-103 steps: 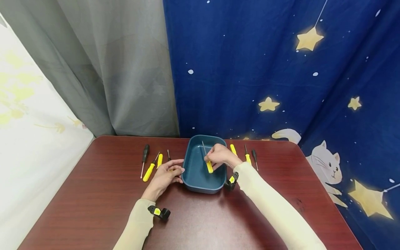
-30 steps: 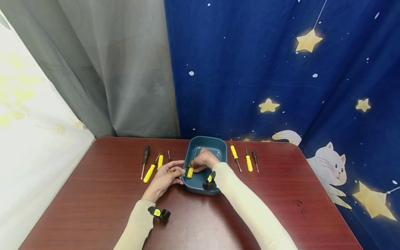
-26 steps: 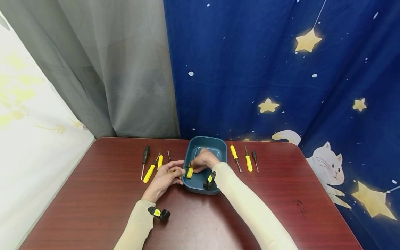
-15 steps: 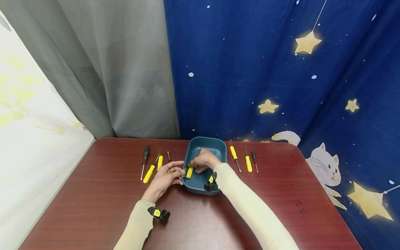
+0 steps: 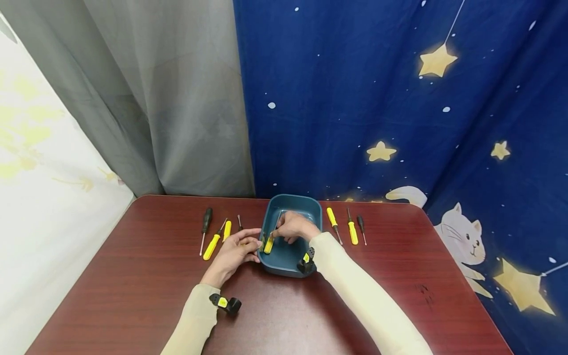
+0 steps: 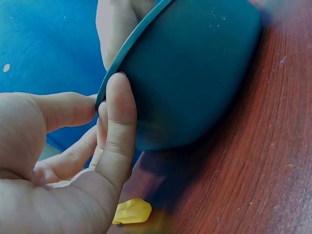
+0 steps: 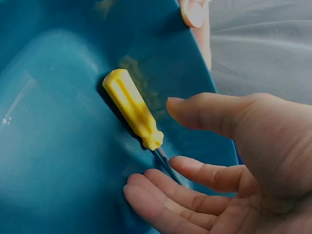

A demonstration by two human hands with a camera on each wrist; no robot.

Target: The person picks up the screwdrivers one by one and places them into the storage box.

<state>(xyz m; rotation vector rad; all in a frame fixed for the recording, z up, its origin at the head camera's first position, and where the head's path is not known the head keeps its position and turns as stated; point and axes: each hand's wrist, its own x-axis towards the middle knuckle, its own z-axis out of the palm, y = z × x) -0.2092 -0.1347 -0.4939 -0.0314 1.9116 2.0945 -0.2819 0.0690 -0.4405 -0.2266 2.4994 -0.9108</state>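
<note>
A dark teal box (image 5: 284, 269) stands on the table, with a yellow-handled screwdriver (image 5: 268, 245) lying along its left inner side. In the right wrist view the handle of this screwdriver (image 7: 129, 105) rests on the box floor, and its shaft runs behind the fingers. My right hand (image 5: 295, 227) is inside the box over the shaft, thumb and fingers spread apart, gripping nothing. At the left side my left hand (image 5: 235, 251) pinches the box's rim between thumb and fingers; the left wrist view shows this hand (image 6: 112, 141) on the rim up close.
Left of the box lie a black-handled screwdriver (image 5: 206, 219), a yellow one (image 5: 212, 246), another yellow handle (image 5: 227, 230) and a shaft (image 5: 240, 222) partly hidden by the left hand. To the right are two yellow screwdrivers (image 5: 352, 232) and a small black one (image 5: 361, 222).
My right hand has brought the yellow screwdriver leftward, laid it along the box's left side and let go, then shifted slightly right. My left hand has kept its hold on the rim.
</note>
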